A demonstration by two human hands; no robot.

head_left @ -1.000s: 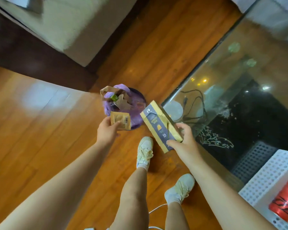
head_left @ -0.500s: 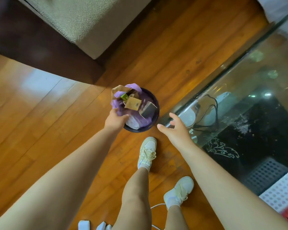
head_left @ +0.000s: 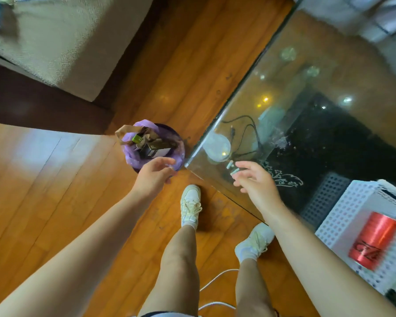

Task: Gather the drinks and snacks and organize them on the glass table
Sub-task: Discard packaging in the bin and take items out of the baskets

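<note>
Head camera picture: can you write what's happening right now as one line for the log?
left hand: open, empty, above bin | right hand: open, empty, over glass table corner | red can: in white basket on table

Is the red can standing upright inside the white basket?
No, the red can lies on its side in the white basket on the glass table.

Purple liner in bin [head_left: 133, 160] by left hand [head_left: 154, 177]; red can [head_left: 373, 242] in white perforated basket [head_left: 343, 216] right of right hand [head_left: 257, 184]; orange-brown wood floor [head_left: 55, 179].
</note>
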